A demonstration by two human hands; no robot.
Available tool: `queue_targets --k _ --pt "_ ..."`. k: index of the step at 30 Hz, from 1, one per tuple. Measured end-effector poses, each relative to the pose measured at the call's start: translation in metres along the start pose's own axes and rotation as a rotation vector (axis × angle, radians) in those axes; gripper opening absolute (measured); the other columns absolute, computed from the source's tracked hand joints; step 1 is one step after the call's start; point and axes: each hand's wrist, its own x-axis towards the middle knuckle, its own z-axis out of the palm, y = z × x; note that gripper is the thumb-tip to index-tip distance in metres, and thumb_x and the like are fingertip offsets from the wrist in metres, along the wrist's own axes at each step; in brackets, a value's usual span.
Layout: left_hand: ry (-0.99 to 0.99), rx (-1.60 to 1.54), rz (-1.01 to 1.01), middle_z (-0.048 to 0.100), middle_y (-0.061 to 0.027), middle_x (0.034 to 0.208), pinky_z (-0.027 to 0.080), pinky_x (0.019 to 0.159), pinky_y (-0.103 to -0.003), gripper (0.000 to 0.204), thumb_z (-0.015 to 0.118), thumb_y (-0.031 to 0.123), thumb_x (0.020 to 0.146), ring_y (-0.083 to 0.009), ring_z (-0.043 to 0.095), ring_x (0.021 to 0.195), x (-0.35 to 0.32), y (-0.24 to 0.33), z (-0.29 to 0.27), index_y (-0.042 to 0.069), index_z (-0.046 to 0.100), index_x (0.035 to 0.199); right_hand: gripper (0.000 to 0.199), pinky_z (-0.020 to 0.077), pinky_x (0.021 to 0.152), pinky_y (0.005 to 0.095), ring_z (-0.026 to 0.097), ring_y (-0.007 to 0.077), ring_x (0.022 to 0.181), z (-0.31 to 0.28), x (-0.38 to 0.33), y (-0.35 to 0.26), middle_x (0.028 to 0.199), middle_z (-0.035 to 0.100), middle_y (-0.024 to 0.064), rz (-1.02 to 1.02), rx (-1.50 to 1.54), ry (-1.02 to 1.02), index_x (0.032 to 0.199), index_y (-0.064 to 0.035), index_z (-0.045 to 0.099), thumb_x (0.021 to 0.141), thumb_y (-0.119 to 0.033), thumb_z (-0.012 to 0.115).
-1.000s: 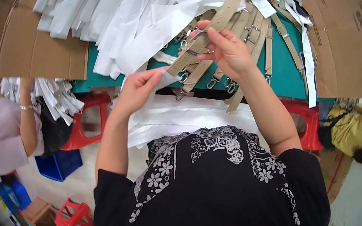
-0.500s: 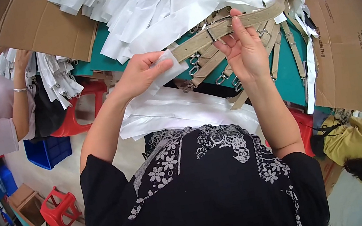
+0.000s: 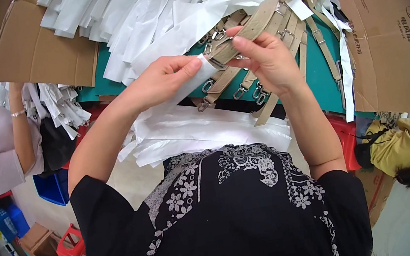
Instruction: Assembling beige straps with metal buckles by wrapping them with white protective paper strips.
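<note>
Between my hands is a beige strap (image 3: pixel 259 20) with a metal buckle at its near end, running up and away toward the far right. My left hand (image 3: pixel 169 79) is closed, thumb pressed on a white wrapping strip (image 3: pixel 191 84) that covers the strap's left end. On the strap beside the buckle, my right hand (image 3: pixel 272 61) pinches with thumb and fingers. Below and behind it, several more beige straps (image 3: pixel 224 83) with silver clip hooks (image 3: pixel 239 92) lie on the green table (image 3: pixel 319 86).
White strips (image 3: pixel 144 17) are heaped at the back, and more white strips (image 3: pixel 205 128) lie over my lap. Cardboard boxes (image 3: pixel 41 41) flank the table. A person in a pale top (image 3: pixel 2 152) works at left; another in yellow (image 3: pixel 398 145) is at lower right.
My right hand has moved left and down along the strap, its raised fingers now closed near the buckle. The buckle has come up against the white wrapping by my left hand.
</note>
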Motion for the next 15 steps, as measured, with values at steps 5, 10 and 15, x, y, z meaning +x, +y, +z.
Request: queue_targets --k 5,10,15 --pt "0.083 -0.067 0.204 0.06 -0.0015 0.094 0.042 0.074 -0.022 0.036 0.043 0.03 0.093 -0.0059 0.051 0.083 0.011 -0.007 0.006 0.007 0.054 0.117 0.021 0.0495 0.08 0.0363 0.059 0.0171 0.09 -0.015 0.004 0.003 0.097 0.06 0.0067 -0.013 0.037 0.056 0.104 -0.0031 0.057 0.084 -0.01 0.056" --pt "0.135 0.036 0.337 0.058 -0.0032 0.11 0.037 0.086 -0.023 0.033 0.04 0.022 0.094 -0.0065 0.048 0.096 0.01 -0.006 0.006 0.005 0.051 0.12 0.018 0.0468 0.081 0.037 0.056 0.0225 0.096 -0.033 0.006 0.01 0.095 0.058 0.0061 -0.251 -0.02 -0.231 0.099 -0.0062 0.059 0.081 -0.006 0.058" --pt "0.075 0.032 0.326 0.057 -0.0064 0.115 0.041 0.082 -0.023 0.032 0.042 0.023 0.093 -0.0069 0.05 0.094 0.013 -0.012 0.008 0.002 0.054 0.114 0.014 0.046 0.081 0.0362 0.055 0.0267 0.097 -0.043 0.011 0.006 0.093 0.057 0.0067 -0.345 -0.108 -0.47 0.089 -0.0056 0.062 0.075 -0.003 0.064"
